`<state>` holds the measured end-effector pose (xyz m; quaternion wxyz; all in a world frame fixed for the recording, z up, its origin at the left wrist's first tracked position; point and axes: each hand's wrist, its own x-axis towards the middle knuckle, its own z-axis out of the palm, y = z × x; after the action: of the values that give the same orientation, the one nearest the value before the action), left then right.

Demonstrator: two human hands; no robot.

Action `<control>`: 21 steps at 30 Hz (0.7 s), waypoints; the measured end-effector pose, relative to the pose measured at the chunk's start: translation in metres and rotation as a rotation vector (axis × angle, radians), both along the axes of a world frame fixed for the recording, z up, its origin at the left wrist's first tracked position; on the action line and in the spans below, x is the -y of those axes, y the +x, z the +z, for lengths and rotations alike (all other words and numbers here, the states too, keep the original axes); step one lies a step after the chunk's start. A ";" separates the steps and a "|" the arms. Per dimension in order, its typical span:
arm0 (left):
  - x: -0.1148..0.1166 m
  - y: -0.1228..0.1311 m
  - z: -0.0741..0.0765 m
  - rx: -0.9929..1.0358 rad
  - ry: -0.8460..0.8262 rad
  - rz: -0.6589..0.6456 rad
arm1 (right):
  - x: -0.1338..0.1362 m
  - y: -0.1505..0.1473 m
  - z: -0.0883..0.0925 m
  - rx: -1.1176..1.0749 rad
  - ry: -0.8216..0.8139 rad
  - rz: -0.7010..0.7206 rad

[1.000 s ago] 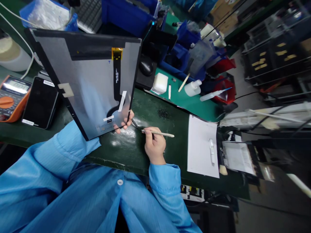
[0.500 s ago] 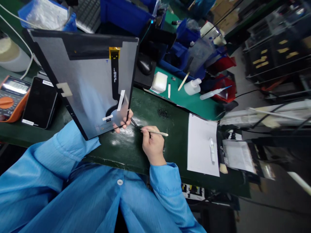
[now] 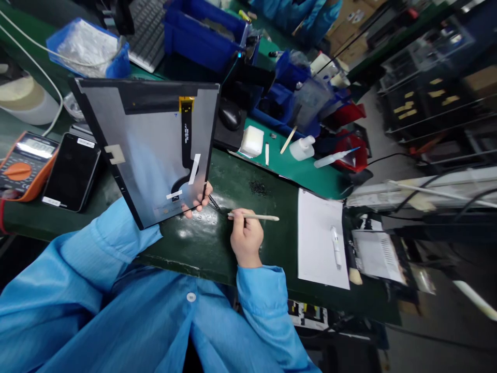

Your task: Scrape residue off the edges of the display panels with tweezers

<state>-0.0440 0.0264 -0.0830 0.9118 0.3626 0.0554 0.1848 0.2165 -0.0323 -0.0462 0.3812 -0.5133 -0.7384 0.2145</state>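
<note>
My left hand (image 3: 198,200) grips the lower edge of a tablet display panel (image 3: 151,140), holding it up with its silver back towards me. A black flex cable (image 3: 187,134) with a yellow end and white tape strips runs down that back. My right hand (image 3: 246,238) holds a pale slim stick (image 3: 254,217) like a pen, above the dark green bench mat (image 3: 233,248). A small black pointed item (image 3: 213,202) sits between my hands, right by the panel's lower corner.
On the bench stand a multimeter (image 3: 27,165) and a black phone (image 3: 72,171). White paper (image 3: 320,238) with a white pen (image 3: 336,247) lies right. Behind are a mouse (image 3: 231,115), a white sponge block (image 3: 251,141), a plastic bottle (image 3: 302,148) and blue bins (image 3: 204,39).
My right hand has shifted slightly, and the stick now lies more level. The panel stays in my left hand, while the whole view has tilted and the panel sits a little lower in the picture.
</note>
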 end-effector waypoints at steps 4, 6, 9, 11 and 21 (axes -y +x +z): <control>0.001 -0.003 -0.002 0.138 -0.291 -0.050 | 0.000 0.000 0.000 -0.110 -0.019 -0.072; 0.005 -0.005 0.009 0.112 -0.296 -0.056 | -0.004 -0.001 0.006 -0.162 -0.023 -0.074; 0.015 -0.005 0.035 0.106 -0.300 0.159 | -0.023 -0.006 0.021 -0.208 -0.100 -0.039; 0.022 -0.004 0.054 0.088 -0.291 0.238 | -0.042 -0.012 0.033 -0.208 -0.164 -0.031; 0.027 0.003 0.103 0.081 -0.371 0.520 | -0.075 -0.022 0.043 -0.417 -0.393 0.043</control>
<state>-0.0407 -0.0007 0.0201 0.8860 0.1563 0.1428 0.4126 0.1950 0.0425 -0.0028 0.4131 -0.5065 -0.5991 0.4625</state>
